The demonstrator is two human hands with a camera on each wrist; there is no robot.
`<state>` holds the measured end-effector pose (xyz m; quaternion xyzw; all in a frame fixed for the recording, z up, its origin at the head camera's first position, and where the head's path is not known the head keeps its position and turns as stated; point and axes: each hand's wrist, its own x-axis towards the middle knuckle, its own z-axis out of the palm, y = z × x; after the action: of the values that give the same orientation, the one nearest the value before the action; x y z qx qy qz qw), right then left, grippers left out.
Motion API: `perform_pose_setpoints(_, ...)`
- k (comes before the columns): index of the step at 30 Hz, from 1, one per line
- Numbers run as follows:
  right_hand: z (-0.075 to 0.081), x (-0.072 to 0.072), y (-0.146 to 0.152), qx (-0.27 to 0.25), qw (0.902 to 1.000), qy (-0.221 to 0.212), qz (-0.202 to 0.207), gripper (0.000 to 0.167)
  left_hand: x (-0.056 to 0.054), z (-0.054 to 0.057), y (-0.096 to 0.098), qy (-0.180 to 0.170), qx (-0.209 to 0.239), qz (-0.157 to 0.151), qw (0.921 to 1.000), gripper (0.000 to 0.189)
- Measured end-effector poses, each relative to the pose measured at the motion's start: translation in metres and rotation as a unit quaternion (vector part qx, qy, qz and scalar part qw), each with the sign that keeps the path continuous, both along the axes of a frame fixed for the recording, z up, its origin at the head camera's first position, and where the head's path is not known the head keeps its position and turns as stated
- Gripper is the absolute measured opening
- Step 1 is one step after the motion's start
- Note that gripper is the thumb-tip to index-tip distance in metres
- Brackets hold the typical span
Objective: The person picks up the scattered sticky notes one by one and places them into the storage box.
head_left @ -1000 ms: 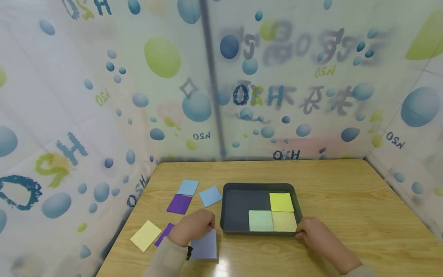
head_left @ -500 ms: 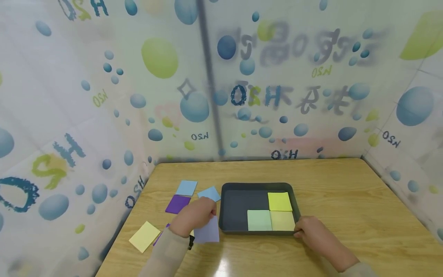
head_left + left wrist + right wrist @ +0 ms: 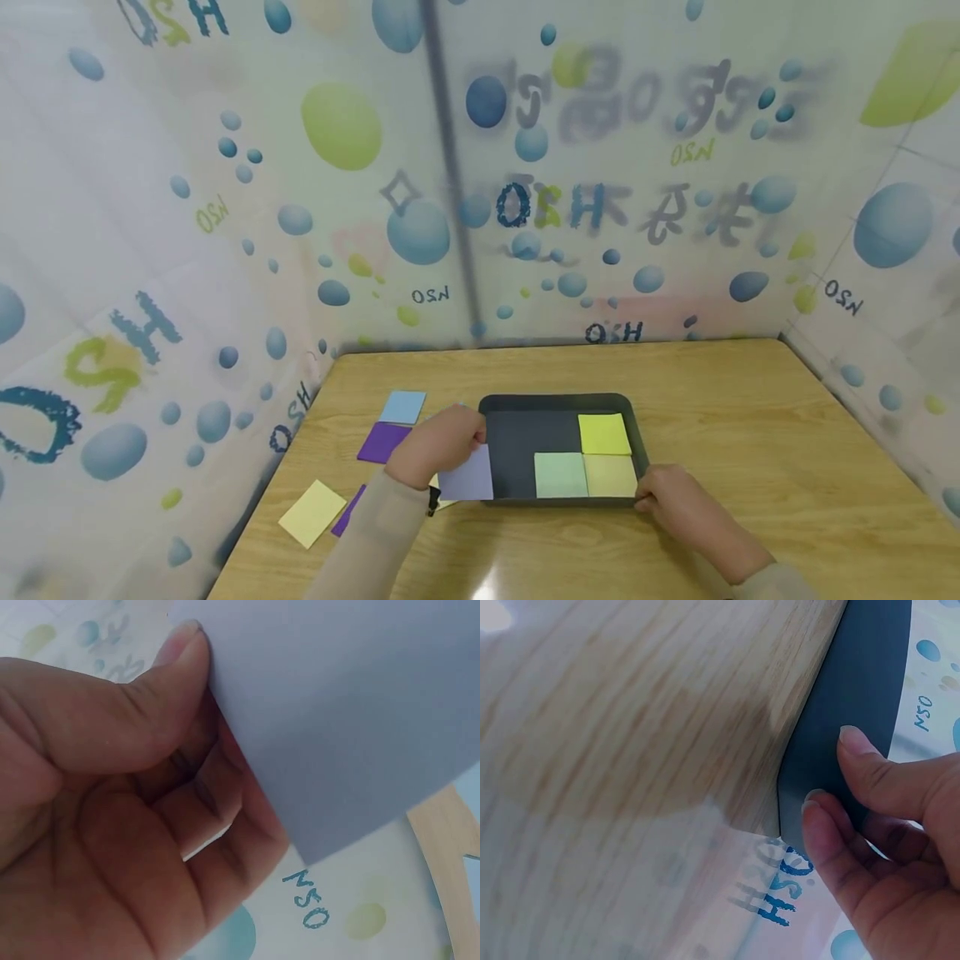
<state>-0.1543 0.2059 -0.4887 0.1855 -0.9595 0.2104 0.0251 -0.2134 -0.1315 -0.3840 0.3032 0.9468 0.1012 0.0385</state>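
My left hand [image 3: 438, 446] pinches a lavender paper square [image 3: 467, 475] by its edge, and the square overlaps the left rim of the dark grey tray [image 3: 555, 503]. In the left wrist view, thumb and fingers grip one side of the lavender sheet [image 3: 352, 712]. At the tray's near right corner, my right hand [image 3: 671, 492] holds the rim; the right wrist view has its thumb and fingers on the tray wall [image 3: 847, 697]. Inside the tray lie a bright yellow square [image 3: 604, 434], a mint green square [image 3: 561, 475] and a pale yellow square [image 3: 610, 476].
Left of the tray lie a light blue square [image 3: 402, 407], a purple square [image 3: 383, 442] and a cream square [image 3: 312, 512] on the wooden table [image 3: 720, 400]. Another purple square [image 3: 347, 515] is partly behind my left sleeve. A patterned curtain [image 3: 337, 250] stands behind the table.
My left hand has carried the lavender square up and right, from the table to the tray's left rim, now covering most of a light blue square. The right hand stays at the tray corner.
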Motion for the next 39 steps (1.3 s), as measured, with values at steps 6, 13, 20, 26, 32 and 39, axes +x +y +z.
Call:
perform_pose_setpoints(6, 0.001, -0.001, 0.0, 0.006, 1.0, 0.0, 0.0, 0.01, -0.017, -0.001, 0.01, -0.011, 0.003, -0.015, 0.9998, 0.018)
perform_pose_setpoints(13, 0.0, -0.001, 0.0, -0.001, 0.9999, -0.013, 0.003, 0.01, -0.03, -0.001, 0.026, -0.038, -0.007, -0.015, 0.9991, 0.046)
perform_pose_setpoints(20, -0.001, -0.001, 0.002, -0.003, 0.9999, -0.008, 0.007, 0.01, -0.038, -0.001, 0.041, -0.07, -0.019, -0.002, 0.9974, 0.048)
perform_pose_setpoints(26, -0.002, -0.002, 0.003, 0.001, 0.9999, -0.003, 0.011, 0.01, -0.047, -0.006, 0.05, -0.09, -0.039, 0.003, 0.9952, 0.051)
perform_pose_setpoints(32, -0.001, -0.003, 0.002, 0.002, 0.9999, -0.015, 0.003, 0.01, -0.053, -0.009, 0.055, -0.109, -0.064, 0.024, 0.9917, 0.024)
perform_pose_setpoints(39, 0.002, -0.003, 0.0, 0.004, 0.9997, -0.023, -0.006, 0.01, -0.058, -0.02, 0.058, -0.131, -0.081, 0.032, 0.9875, 0.009)
